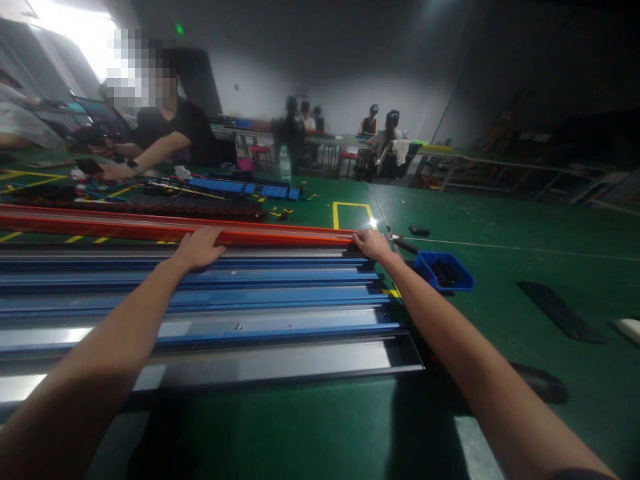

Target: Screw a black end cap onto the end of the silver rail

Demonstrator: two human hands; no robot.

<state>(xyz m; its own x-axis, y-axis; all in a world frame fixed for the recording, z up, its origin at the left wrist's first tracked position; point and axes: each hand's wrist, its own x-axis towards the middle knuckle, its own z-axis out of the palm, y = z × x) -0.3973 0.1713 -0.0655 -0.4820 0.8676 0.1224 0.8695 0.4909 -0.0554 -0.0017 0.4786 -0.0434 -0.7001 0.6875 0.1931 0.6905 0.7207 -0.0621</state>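
Observation:
A long red channel-shaped profile (290,235) lies across the table behind a row of blue and silver profiles. My left hand (200,247) is closed over it, fingers across the top and thumb on the near side. At its right end, my right hand (370,244) grips the red profile with curled fingers. Nearer to me lie several long blue profiles (280,293), side by side. The closest is a wide silver tray-like profile (300,363) with a dark end. My forearms cover parts of these profiles.
Right of the profiles sits a blue bin (463,280) with small black parts; pliers (403,243) lie beside it. A dark flat piece (560,310) rests farther right. Across the green table (540,233), a person (170,133) works by wires and blue modules (225,187). A bottle (285,163) stands behind.

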